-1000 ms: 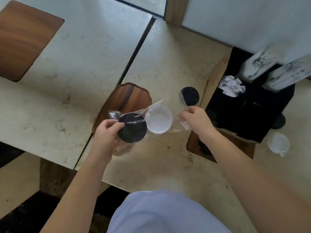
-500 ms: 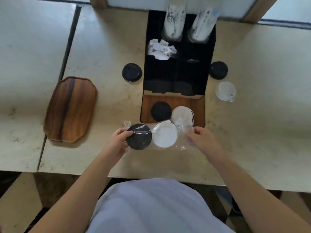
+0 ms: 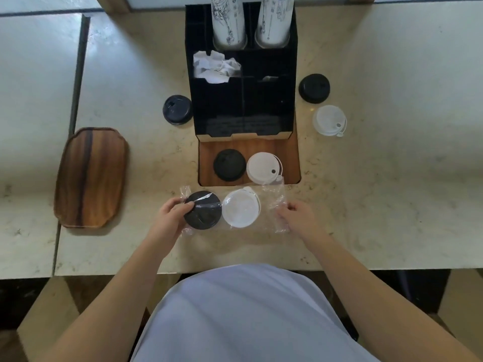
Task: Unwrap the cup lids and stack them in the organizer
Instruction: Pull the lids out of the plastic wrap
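View swinging to centre on organizer [image 3: 241, 100], wrapped pair coming down near worktop [image 3: 392, 178] | left hand [image 3: 171, 216] pinching black lid [image 3: 202, 209] through plastic wrap [image 3: 271, 205], right hand [image 3: 300, 218] gripping wrap end beside white lid [image 3: 240, 211] | still sealed, nothing visibly stacked, loose lids waiting around

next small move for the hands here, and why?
Probably pull the clear wrapper open at its right end. The black lid and white lid are still sealed inside it; the left hand pinches the black-lid end and the right hand already grips the loose end.
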The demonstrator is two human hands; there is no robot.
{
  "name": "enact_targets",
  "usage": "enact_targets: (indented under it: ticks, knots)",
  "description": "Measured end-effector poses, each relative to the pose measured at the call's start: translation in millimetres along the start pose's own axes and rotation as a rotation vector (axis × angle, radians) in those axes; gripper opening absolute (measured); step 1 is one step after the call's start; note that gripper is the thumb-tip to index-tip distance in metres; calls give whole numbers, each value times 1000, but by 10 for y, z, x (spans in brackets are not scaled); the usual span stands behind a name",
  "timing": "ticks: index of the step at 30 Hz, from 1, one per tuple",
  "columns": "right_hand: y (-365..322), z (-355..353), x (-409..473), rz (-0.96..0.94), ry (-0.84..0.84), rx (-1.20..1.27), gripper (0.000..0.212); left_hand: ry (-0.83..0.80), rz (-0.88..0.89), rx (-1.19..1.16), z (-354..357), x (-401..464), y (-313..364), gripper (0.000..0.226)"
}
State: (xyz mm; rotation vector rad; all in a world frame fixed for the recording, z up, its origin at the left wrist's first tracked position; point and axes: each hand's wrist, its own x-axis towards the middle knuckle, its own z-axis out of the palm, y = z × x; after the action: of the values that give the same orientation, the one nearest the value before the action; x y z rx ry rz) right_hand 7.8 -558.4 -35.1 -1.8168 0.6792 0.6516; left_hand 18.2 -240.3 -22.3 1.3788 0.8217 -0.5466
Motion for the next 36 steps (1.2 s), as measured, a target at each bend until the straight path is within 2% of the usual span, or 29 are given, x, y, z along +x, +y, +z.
enact_targets:
  ticks: [2, 4, 5, 7, 8, 10, 12, 15, 17, 23, 28, 32, 36]
  knots:
    - [-50, 4, 30, -6, -7, -10, 21, 35, -1, 57, 8, -22, 32, 43]
    - [-104, -6, 38, 16, 17, -44, 10, 158, 68, 272, 53, -55, 72, 62]
    - [-141, -20, 25, 29, 54, -97, 10, 251, 181, 444, 71, -82, 90, 69]
    - [-163, -66, 1, -30, 192, -290, 37, 388, 526, 817, 115, -148, 118, 70]
    - [-166, -86, -22, -125, 275, -381, 44, 407, 705, 960, 160, -180, 135, 65]
    - [-185, -88, -90, -379, 372, -484, 38, 349, 951, 1109, 326, -227, 152, 55]
    - [-187, -35, -147, -499, 338, -525, 30, 179, 1073, 1207, 560, -250, 99, 56]
    - [-152, 92, -194, -496, 246, -635, 25, -99, 1087, 1481, 857, -246, -53, 68]
    - [-98, 143, -173, -457, 232, -744, 26, -168, 1064, 1565, 954, -214, -104, 69]
    - [-40, 172, 22, -249, 176, -819, 30, -149, 974, 1592, 1084, -169, -90, 74]
    - [-61, 174, 130, -252, 166, -849, 24, -129, 972, 1585, 1099, -188, -86, 74]
    - [-105, 162, 118, -270, 161, -846, 37, -129, 976, 1575, 1090, -181, -111, 74]
    - [-165, 159, 101, -241, 136, -849, 32, -123, 973, 1564, 1103, -179, -125, 74]
